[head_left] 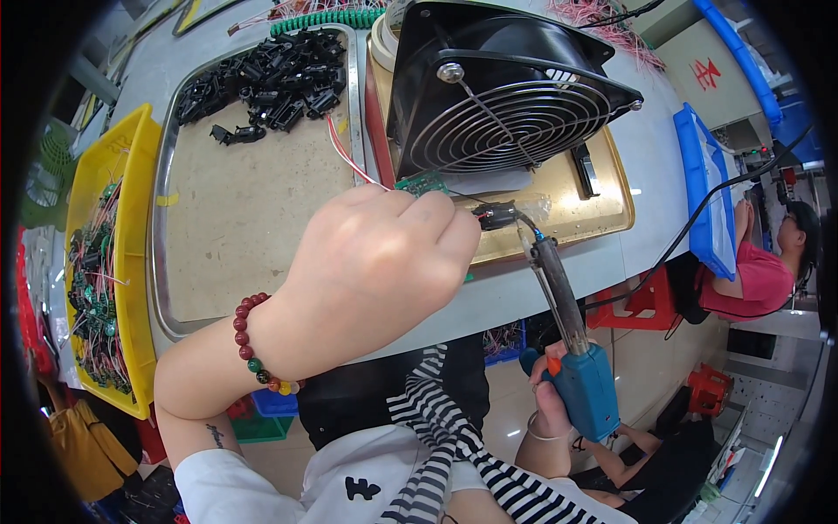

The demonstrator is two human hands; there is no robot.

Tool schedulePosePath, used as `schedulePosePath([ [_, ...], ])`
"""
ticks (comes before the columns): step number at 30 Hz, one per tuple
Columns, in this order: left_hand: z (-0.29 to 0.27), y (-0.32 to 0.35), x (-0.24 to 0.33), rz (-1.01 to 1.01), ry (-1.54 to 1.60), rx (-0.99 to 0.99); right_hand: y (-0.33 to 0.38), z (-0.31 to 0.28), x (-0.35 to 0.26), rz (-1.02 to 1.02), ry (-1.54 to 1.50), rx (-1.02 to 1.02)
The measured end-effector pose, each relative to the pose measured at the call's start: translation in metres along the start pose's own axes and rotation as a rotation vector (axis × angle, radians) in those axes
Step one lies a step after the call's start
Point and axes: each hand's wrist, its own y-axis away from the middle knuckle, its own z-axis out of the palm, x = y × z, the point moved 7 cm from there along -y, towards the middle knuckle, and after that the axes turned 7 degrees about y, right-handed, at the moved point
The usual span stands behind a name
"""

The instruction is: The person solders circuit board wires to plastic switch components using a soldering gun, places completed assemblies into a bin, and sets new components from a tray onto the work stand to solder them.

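My left hand (384, 249) is closed, its back toward me, and the fingertips are hidden. A small green circuit board (422, 184) pokes out past its knuckles, with red and white wires (343, 152) trailing away to the upper left. Just right of the fingers, over the gold tray's edge, is a small black plastic part (497, 216). The tip of a blue-handled soldering gun (587, 389) meets this part or sits very close to it. Wrapped around the gun's handle from below is my right hand (550, 402), partly hidden behind it.
A black fan (515, 96) with a wire guard stands on the gold tray (611, 188). A metal-rimmed tray (236, 227) carries a pile of black plastic parts (279, 79). Yellow bin (140, 262) with boards at left; blue tray (703, 192), black cable and a co-worker (751, 271) at right.
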Motion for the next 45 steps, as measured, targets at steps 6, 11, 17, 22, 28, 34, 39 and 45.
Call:
schedulePosePath([
  [6, 0.001, 0.002, 0.000, 0.005, -0.021, -0.005, 0.007, -0.004, 0.011, 0.055, -0.121, 0.047],
  [11, -0.029, -0.003, 0.012, -0.018, -0.079, 0.053, 0.009, -0.004, 0.012, 0.142, -0.205, 0.087],
  [17, -0.025, -0.005, -0.007, -0.202, 0.076, -0.050, 0.010, -0.007, 0.015, 0.103, -0.138, 0.116],
  [22, -0.014, -0.007, 0.000, -0.210, 0.426, -0.033, 0.015, -0.010, 0.018, 0.108, -0.127, 0.098],
  [28, -0.024, 0.000, -0.009, -0.288, 0.076, 0.112, 0.018, -0.020, 0.028, 0.126, -0.237, 0.199],
  [34, -0.023, 0.001, -0.016, -0.348, 0.076, 0.094, 0.017, -0.021, 0.044, 0.072, -0.256, 0.159],
  [39, -0.021, -0.011, 0.002, -0.247, 0.331, 0.033, 0.029, -0.015, 0.044, 0.155, -0.457, 0.116],
  [45, -0.062, -0.006, 0.014, -0.216, 0.548, 0.057, 0.035, -0.022, 0.064, 0.043, -0.451, 0.160],
])
